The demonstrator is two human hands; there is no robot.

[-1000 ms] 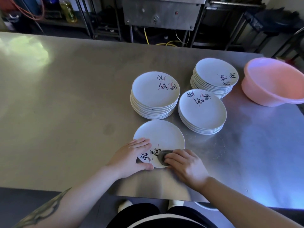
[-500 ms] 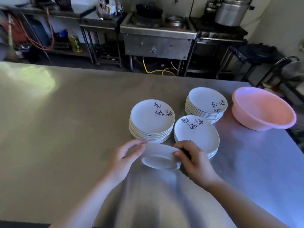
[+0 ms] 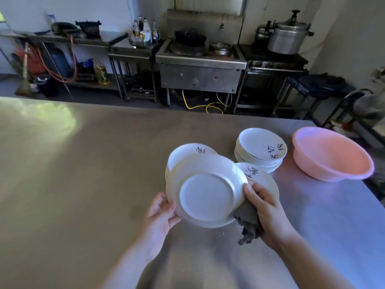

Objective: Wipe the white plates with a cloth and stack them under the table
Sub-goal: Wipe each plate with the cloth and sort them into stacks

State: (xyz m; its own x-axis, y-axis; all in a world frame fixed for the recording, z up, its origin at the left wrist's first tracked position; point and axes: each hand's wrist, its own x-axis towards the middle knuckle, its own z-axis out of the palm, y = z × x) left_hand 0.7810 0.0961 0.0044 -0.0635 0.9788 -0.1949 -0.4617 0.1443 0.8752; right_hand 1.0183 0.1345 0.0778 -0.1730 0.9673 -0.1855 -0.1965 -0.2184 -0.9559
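Steel table [image 3: 83,184], lower centre: left hand [image 3: 160,213] grips upturned white plate [image 3: 206,190], right hand [image 3: 264,207] clutches grey cloth [image 3: 248,222] against its rim.

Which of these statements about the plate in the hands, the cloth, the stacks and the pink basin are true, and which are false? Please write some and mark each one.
1. The held plate shows its underside to the camera. True.
2. The left hand holds the cloth. False: the right hand holds it, against the plate's right edge.
3. Both hands hold the plate above the table. True.
4. The pink basin stands left of the plate stacks. False: it stands to their right.
5. Only one plate stack is on the table. False: three show, including the far stack.
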